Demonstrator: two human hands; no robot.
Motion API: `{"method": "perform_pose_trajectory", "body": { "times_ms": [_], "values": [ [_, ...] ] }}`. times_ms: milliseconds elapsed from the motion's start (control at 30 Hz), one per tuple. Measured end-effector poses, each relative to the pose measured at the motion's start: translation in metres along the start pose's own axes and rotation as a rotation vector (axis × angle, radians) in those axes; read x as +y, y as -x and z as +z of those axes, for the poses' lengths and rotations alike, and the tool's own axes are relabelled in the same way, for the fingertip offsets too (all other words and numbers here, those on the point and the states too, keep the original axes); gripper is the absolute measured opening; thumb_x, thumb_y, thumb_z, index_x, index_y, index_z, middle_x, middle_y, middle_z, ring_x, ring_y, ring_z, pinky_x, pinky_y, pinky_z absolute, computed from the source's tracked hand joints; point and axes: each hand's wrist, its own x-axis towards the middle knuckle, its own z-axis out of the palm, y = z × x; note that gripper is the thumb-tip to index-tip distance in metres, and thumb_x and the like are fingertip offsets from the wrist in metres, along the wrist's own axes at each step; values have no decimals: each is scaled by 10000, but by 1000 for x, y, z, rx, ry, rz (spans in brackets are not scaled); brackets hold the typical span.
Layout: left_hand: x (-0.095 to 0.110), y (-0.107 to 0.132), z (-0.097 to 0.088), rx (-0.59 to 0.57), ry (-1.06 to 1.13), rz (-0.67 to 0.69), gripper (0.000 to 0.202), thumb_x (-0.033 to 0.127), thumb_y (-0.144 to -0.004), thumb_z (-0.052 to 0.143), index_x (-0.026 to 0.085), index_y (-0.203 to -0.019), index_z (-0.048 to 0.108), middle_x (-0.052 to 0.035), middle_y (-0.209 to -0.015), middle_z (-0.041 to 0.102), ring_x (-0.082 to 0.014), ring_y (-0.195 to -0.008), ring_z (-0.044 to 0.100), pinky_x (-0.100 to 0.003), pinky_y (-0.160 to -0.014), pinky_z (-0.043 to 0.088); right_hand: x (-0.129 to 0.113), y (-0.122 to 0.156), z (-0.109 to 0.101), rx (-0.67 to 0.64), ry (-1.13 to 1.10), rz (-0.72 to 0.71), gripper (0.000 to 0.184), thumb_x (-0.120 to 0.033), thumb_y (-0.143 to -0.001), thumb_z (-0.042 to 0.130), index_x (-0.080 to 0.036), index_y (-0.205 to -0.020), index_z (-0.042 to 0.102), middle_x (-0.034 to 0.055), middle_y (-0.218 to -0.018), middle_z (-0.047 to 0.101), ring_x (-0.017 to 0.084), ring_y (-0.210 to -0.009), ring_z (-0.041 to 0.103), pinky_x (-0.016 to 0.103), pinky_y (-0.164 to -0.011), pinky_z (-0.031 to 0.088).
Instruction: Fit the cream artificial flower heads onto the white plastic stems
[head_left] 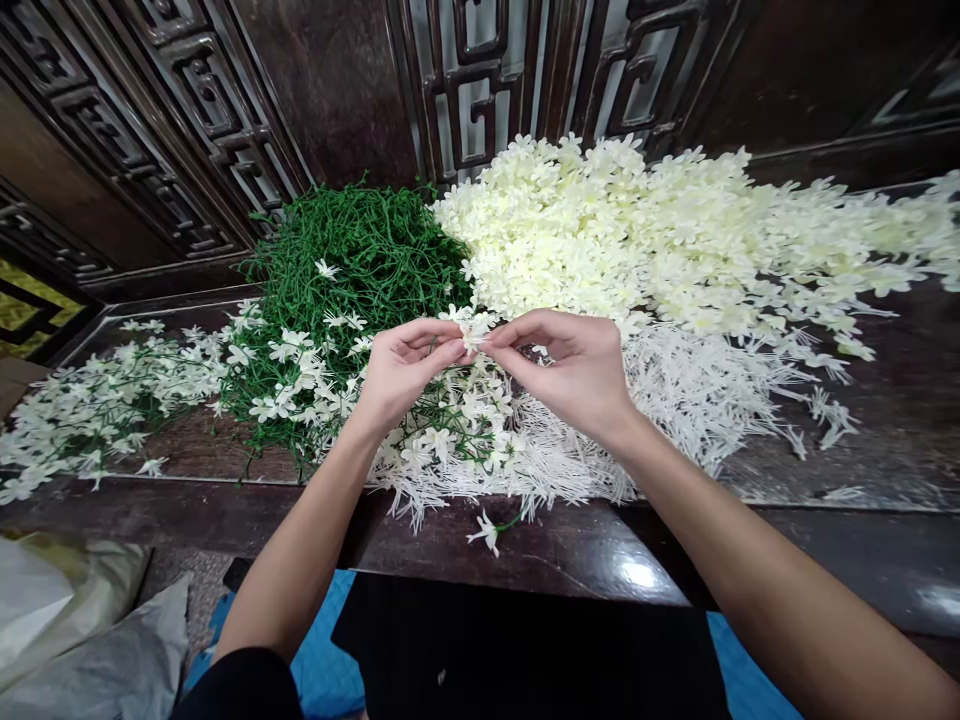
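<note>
Between my fingertips, over the middle of the bench, is a small white artificial flower (pixel 474 328). My left hand (pixel 412 365) pinches it from the left, and my right hand (pixel 566 365) pinches its right side. Any stem within the fingers is hidden. Below my hands lie white flowers on green stems (pixel 450 430) and a heap of thin white flower pieces (pixel 675 390). A pile of green plastic stems (pixel 360 250) rises behind my left hand. Behind my right hand spreads a large mound of cream petals (pixel 600 230).
More white flowers on stems (pixel 150 385) lie at the left end of the dark wooden bench (pixel 900 400). One loose flower (pixel 486 532) rests at the front edge. A carved wooden back (pixel 480 80) stands behind; pale sacks (pixel 90 620) sit at lower left.
</note>
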Motion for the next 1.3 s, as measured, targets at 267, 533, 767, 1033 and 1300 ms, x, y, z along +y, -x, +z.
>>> {"method": "perform_pose_trajectory", "body": {
  "times_ms": [267, 533, 767, 1033, 1300],
  "values": [
    [-2, 1, -2, -22, -112, 10, 173, 286, -722, 848, 233, -879, 798, -37, -886, 785, -139, -797, 714, -288, -770, 613, 2, -1, -1, -25, 50, -57, 130, -126, -800, 694, -250, -792, 734, -10, -778, 763, 164, -722, 730, 357, -680, 653],
    [0, 1, -1, -41, -96, 21, 192, 290, -710, 849, 219, -880, 795, -40, -852, 774, -142, -785, 703, -286, -746, 608, 2, 1, 0, -29, 111, -134, 145, -118, -815, 656, -242, -772, 720, -15, -755, 753, 151, -684, 712, 335, -638, 628],
    [6, 2, 1, -67, -124, 26, 150, 257, -726, 833, 224, -868, 795, -43, -876, 781, -145, -790, 712, -303, -777, 614, 4, 1, 2, -51, 88, -117, 141, -114, -812, 655, -235, -788, 722, -6, -778, 757, 145, -695, 714, 324, -646, 637],
    [0, 1, 0, -76, -63, -16, 228, 318, -715, 845, 192, -889, 769, -44, -847, 765, -146, -740, 720, -295, -731, 629, 3, 1, 2, -67, 114, -123, 135, -150, -833, 643, -261, -831, 720, -13, -803, 762, 157, -724, 729, 352, -665, 660],
    [3, 1, 2, -68, -46, -9, 184, 298, -725, 836, 196, -862, 767, -31, -813, 756, -128, -684, 704, -270, -694, 618, 5, 3, 3, -12, 134, -181, 124, -120, -841, 650, -227, -864, 709, -2, -800, 759, 153, -722, 724, 339, -665, 658]
  ]
}}
